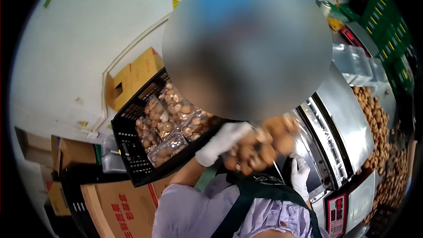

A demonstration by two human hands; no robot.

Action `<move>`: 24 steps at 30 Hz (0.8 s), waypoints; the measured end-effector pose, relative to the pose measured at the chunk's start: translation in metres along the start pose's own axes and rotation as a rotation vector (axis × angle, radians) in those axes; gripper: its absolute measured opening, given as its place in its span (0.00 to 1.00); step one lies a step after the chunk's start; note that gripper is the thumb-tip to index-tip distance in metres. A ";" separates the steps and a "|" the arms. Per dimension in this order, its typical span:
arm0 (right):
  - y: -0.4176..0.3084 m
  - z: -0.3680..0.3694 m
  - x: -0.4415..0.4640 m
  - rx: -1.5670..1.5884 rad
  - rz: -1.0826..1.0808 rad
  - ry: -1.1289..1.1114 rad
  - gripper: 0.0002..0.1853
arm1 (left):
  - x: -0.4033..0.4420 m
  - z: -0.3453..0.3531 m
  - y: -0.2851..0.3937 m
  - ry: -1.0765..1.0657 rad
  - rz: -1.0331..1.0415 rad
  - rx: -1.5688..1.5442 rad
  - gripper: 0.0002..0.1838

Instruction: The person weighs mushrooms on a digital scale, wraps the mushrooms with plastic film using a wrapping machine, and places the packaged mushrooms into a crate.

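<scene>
My left hand [224, 142], in a white glove, grips the near-left end of a pack of brown mushrooms [264, 147]. Motion blurs the pack, and its wrapping is hard to make out. In a white glove too, my right hand [300, 174] is apart from the pack, at the dark plate of a metal machine [313, 174]. Its fingers look loosely bent and a little apart, with nothing visible in them. To the left, a black crate [132, 161] holds several clear-wrapped mushroom packs [167, 145].
A scale with a red panel [337, 213] stands at lower right. Loose mushrooms [387, 172] are heaped beyond it. Clear plastic trays [352, 61] are stacked behind the machine. Cardboard boxes [119, 207] stand at left, green crates [387, 22] at far right. A blurred oval hides the upper middle.
</scene>
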State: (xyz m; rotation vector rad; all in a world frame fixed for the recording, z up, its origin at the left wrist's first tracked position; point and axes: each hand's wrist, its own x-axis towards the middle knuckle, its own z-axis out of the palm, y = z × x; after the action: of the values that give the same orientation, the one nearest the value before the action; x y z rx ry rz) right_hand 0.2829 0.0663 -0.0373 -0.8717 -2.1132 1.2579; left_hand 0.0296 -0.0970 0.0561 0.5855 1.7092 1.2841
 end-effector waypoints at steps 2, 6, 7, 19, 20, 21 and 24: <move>-0.012 0.002 0.006 -0.174 -0.174 -0.059 0.05 | -0.027 -0.050 -0.017 0.540 0.064 -0.052 0.25; -0.007 0.005 0.015 -0.154 -0.161 -0.121 0.05 | -0.085 -0.174 -0.077 1.078 0.000 -0.598 0.29; -0.005 0.005 0.017 -0.138 -0.133 -0.131 0.05 | -0.112 -0.218 -0.123 1.055 0.042 -0.485 0.30; -0.008 0.006 0.021 -0.166 0.086 -0.170 0.04 | -0.173 -0.341 -0.255 1.665 -0.812 0.148 0.41; -0.010 0.008 0.021 -0.141 0.113 -0.158 0.04 | -0.169 -0.340 -0.250 1.622 -0.893 0.297 0.38; -0.012 0.006 0.021 -0.120 0.137 -0.148 0.04 | -0.167 -0.333 -0.241 1.634 -0.886 0.287 0.37; -0.008 0.007 0.020 -0.121 0.124 -0.124 0.04 | -0.162 -0.320 -0.218 1.669 -0.948 0.347 0.34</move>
State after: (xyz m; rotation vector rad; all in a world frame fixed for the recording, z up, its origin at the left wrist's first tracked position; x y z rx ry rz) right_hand 0.2623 0.0745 -0.0311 -1.0145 -2.2834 1.2865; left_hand -0.1369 -0.4625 -0.0655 -1.4638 2.8670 0.5803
